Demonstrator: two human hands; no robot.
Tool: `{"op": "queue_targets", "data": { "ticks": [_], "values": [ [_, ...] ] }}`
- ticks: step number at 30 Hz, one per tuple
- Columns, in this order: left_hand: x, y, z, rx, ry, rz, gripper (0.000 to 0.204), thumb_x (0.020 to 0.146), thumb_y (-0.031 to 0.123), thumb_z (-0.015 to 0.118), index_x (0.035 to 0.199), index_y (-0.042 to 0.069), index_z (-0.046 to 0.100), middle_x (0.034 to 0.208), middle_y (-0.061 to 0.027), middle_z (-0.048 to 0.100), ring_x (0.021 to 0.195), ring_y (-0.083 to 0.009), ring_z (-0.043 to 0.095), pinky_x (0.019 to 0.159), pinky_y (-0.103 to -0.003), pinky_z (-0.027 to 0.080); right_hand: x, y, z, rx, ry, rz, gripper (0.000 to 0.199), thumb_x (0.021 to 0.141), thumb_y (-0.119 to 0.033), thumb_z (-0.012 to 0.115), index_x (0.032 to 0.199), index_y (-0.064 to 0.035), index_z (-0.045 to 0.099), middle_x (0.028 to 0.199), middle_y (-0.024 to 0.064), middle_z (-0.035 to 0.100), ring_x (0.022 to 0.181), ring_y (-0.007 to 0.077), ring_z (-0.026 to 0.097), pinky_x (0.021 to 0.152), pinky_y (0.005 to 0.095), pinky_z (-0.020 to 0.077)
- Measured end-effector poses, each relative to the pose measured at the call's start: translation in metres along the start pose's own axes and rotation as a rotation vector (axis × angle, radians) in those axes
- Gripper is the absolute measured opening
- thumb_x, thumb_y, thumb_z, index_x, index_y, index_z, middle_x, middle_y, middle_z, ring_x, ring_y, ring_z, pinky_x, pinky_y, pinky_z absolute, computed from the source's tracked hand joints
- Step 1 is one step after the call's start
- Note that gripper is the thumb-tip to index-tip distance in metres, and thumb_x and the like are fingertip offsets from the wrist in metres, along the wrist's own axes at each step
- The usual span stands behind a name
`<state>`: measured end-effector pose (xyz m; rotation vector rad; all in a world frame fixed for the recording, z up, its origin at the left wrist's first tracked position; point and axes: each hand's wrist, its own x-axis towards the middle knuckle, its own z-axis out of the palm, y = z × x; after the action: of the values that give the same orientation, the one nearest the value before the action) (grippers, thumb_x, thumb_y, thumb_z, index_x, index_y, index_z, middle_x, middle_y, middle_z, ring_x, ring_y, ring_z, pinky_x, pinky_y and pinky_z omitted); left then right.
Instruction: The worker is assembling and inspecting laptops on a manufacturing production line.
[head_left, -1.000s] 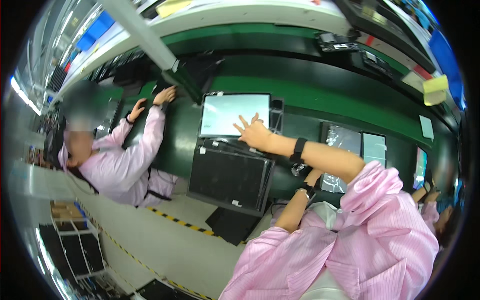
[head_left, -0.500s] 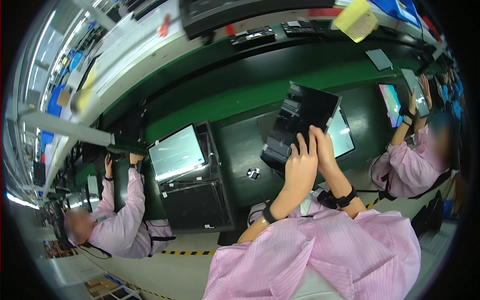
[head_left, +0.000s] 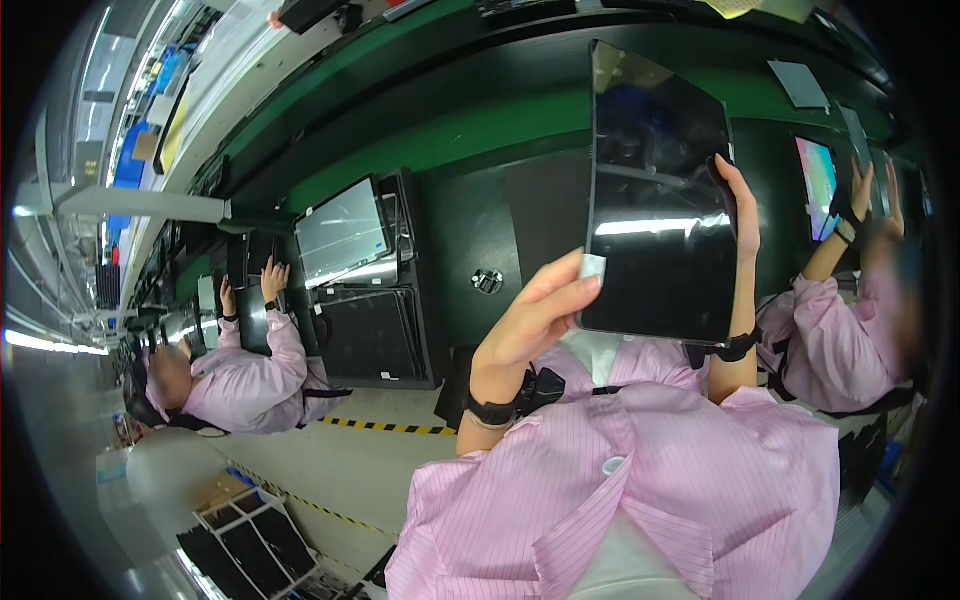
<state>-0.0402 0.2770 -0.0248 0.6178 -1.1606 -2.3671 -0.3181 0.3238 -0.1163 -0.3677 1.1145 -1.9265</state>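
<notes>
A black, glossy display panel [head_left: 660, 190] is held up in front of my chest, above the workbench, with a bright light reflected across it. My left hand [head_left: 535, 315] pinches its lower left edge, thumb beside a small silvery-white tab [head_left: 593, 267]. My right hand [head_left: 742, 215] grips the right edge, its thumb on the front and the other fingers hidden behind. The panel hides part of the bench. A small black-and-white item [head_left: 487, 281] lies on the bench left of the panel; its kind is too small to make out.
To my left, a dark tray [head_left: 425, 340] holds black panels [head_left: 368, 333] and a pale, reflective screen [head_left: 343, 232]. Co-workers in pink sit on both sides. A lit colourful screen [head_left: 817, 188] and a grey plate [head_left: 798, 85] are at the right. A raised shelf edge [head_left: 450, 75] runs behind.
The panel has been raised and turned, its glossy face now showing. My hands, close together on it before, are now apart on opposite edges. The view has shifted; the co-worker's hands at left have moved.
</notes>
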Motion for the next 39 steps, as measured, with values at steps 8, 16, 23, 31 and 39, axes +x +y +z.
{"op": "queue_targets", "data": {
  "ticks": [8, 16, 23, 31, 39],
  "values": [
    [0.003, 0.002, 0.008, -0.098, -0.340, 0.112, 0.062, 0.089, 0.013, 0.054, 0.141, -0.003, 0.024, 0.134, -0.0070, 0.041, 0.119, -0.0137, 0.040, 0.097, -0.027, 0.034, -0.013, 0.004, 0.033, 0.087, -0.290, -0.210, 0.032, 0.095, -0.014, 0.041, 0.121, 0.0011, 0.054, 0.117, 0.0090, 0.059, 0.107, 0.0176, 0.056, 0.095, 0.0290, 0.0438],
    [0.004, 0.008, -0.012, -0.107, -0.168, 0.100, 0.080, 0.085, 0.032, 0.064, 0.143, -0.001, 0.020, 0.138, -0.0140, 0.039, 0.126, -0.0229, 0.039, 0.103, -0.037, 0.031, 0.015, -0.007, 0.026, -0.039, -0.093, -0.027, 0.026, 0.093, -0.014, 0.045, 0.108, 0.0016, 0.061, 0.104, 0.0136, 0.065, 0.100, 0.0191, 0.061, 0.089, 0.0308, 0.0488],
    [0.016, 0.103, 0.017, 1.319, 0.073, 0.702, 0.084, 0.066, 0.033, 0.082, 0.131, -0.003, 0.042, 0.132, -0.0181, 0.048, 0.121, -0.0207, 0.047, 0.098, -0.034, 0.037, -0.010, -0.084, 0.085, -1.045, -0.940, -0.162, 0.032, 0.079, -0.025, 0.072, 0.072, 0.0027, 0.057, 0.057, 0.0001, 0.044, 0.053, 0.0117, 0.035, 0.049, 0.0309, 0.0318],
    [0.011, 0.049, 0.017, 0.659, 0.498, 0.694, 0.019, 0.077, 0.004, 0.072, 0.093, -0.004, 0.064, 0.083, -0.0052, 0.067, 0.073, -0.0084, 0.060, 0.068, -0.023, 0.049, -0.014, -0.115, 0.066, -1.023, -0.683, -0.616, 0.053, 0.077, -0.026, 0.068, 0.124, -0.0056, 0.054, 0.122, 0.0106, 0.057, 0.109, 0.0209, 0.055, 0.092, 0.0311, 0.0413],
    [0.016, 0.010, 0.057, 0.371, 0.629, 0.679, 0.017, 0.089, 0.008, 0.057, 0.105, 0.001, 0.054, 0.079, 0.0034, 0.046, 0.072, -0.0035, 0.040, 0.065, -0.018, 0.036, -0.004, 0.006, 0.074, 0.599, -0.397, 0.263, 0.051, 0.094, -0.040, 0.048, 0.132, -0.0053, 0.043, 0.130, 0.0069, 0.050, 0.114, 0.0162, 0.052, 0.092, 0.0276, 0.0439]
  ]
}}
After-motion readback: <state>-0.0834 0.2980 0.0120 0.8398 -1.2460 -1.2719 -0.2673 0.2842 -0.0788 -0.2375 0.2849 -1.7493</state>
